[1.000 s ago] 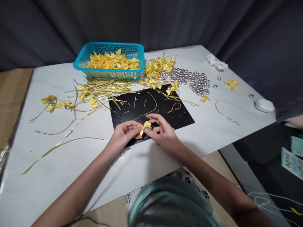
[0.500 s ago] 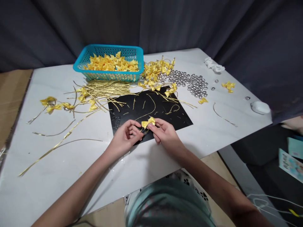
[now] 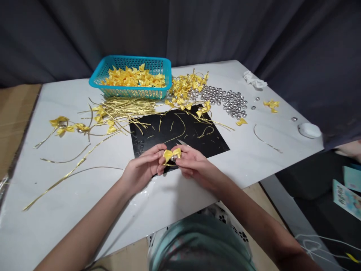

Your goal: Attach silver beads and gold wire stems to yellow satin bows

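Observation:
A yellow ribbon bow [image 3: 172, 154] with a shiny silver bead at its middle is between my two hands, over the near part of a black mat [image 3: 194, 128]. My left hand [image 3: 145, 165] pinches the bow's left side, its fingers closed. From the other side, my right hand [image 3: 197, 164] grips the right loop with thumb and fingers. A thin gold cord runs just under the bow. Above my right fingers a pointed metal tip [image 3: 182, 143] sticks out; the rest of that tool is hidden.
A blue basket [image 3: 132, 91] of yellow bows stands at the back. In front lie gold cords [image 3: 126, 107]. Finished-looking bows [image 3: 183, 86] and silver beads [image 3: 235, 103] are heaped to the right. A white dish [image 3: 309, 130] sits near the right edge, crumpled tissue [image 3: 254, 79] behind.
The bow has come slightly lower and left and turned, so its silver bead now shows. My left fingers have straightened along its side. The metal tip has come into sight above my right hand.

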{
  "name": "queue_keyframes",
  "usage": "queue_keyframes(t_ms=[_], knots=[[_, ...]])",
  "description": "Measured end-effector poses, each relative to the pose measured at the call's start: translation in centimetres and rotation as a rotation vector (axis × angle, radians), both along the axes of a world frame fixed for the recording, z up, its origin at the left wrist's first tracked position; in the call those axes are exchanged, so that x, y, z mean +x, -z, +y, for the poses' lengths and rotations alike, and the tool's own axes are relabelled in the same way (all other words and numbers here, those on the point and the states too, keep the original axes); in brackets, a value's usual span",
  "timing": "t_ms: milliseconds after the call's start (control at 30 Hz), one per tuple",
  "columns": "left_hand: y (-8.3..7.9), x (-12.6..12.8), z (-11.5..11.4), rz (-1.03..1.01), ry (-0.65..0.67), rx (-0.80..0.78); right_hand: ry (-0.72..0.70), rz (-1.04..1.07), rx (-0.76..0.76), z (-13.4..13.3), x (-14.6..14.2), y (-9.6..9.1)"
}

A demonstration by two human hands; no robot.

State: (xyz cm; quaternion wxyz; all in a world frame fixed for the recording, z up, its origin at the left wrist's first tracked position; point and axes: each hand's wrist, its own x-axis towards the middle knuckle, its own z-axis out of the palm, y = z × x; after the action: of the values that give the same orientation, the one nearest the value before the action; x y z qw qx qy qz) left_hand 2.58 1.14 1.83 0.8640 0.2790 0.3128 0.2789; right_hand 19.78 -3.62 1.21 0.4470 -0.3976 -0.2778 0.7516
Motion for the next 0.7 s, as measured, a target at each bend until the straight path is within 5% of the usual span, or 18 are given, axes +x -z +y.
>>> queue_keyframes(t_ms=[100, 200, 333, 533, 700], knots=[[0.2, 0.1, -0.2, -0.085, 0.007, -0.074, -0.083, 0.244, -0.063, -0.1, 0.4, -0.1], [0.3, 0.2, -0.3, -0.1, -0.006, -0.086, -0.092, 0.275, -0.087, -0.1, 0.5, -0.2], [0.4, 0.2, -0.2, -0.057, -0.04, -0.059, -0.031, 0.129, -0.026, 0.0, -0.1, -0.1], [0.4, 0.5, -0.4, 0.127, -0.206, 0.186, 0.31, -0.396, 0.152, 0.1, -0.7, 1.0], [0.6, 0.8, -0.7, 0.201, -0.212, 0.302, 0.255, -0.297, 0.112, 0.2, -0.5, 0.7]])
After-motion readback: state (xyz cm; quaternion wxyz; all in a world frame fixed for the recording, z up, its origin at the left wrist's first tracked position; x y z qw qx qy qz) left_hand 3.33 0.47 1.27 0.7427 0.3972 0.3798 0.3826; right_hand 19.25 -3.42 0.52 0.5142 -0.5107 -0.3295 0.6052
